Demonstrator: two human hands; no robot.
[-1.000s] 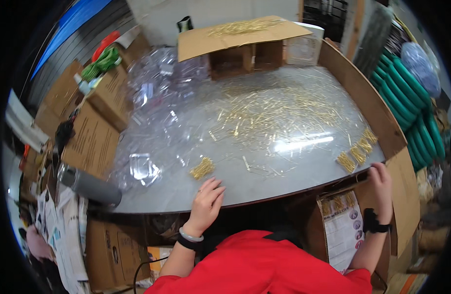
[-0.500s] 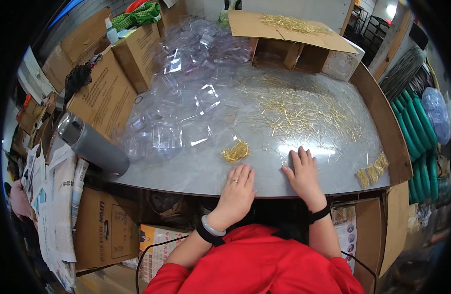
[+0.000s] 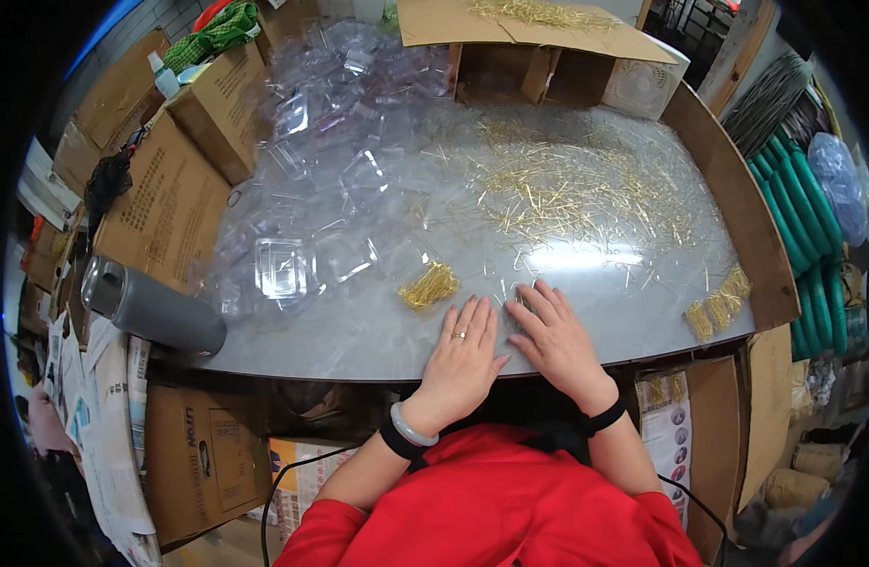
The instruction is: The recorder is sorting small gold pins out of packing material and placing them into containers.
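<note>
My left hand (image 3: 460, 357) lies palm down near the front edge of the grey table, its fingers stretched out and a ring on one of them. Just beyond its fingertips is a small heap of gold wire pieces (image 3: 429, 286). My right hand (image 3: 559, 348) rests flat beside it, fingers slightly spread, with a few loose wire pieces at the fingertips. Farther off, many thin gold wire pieces (image 3: 567, 194), some apparently hooked, are strewn over the table. Several gathered gold bundles (image 3: 718, 306) sit by the right edge.
Clear plastic boxes (image 3: 285, 267) pile up across the left side. A grey bottle (image 3: 156, 307) stands at the left edge, with cardboard boxes (image 3: 175, 203) behind it. An open carton (image 3: 529, 33) at the back carries more gold wire. A cardboard wall (image 3: 732, 194) borders the right side.
My right hand has slid left, closer to my left hand, and some loose wire pieces now lie by its fingertips. The whole view has shifted slightly.
</note>
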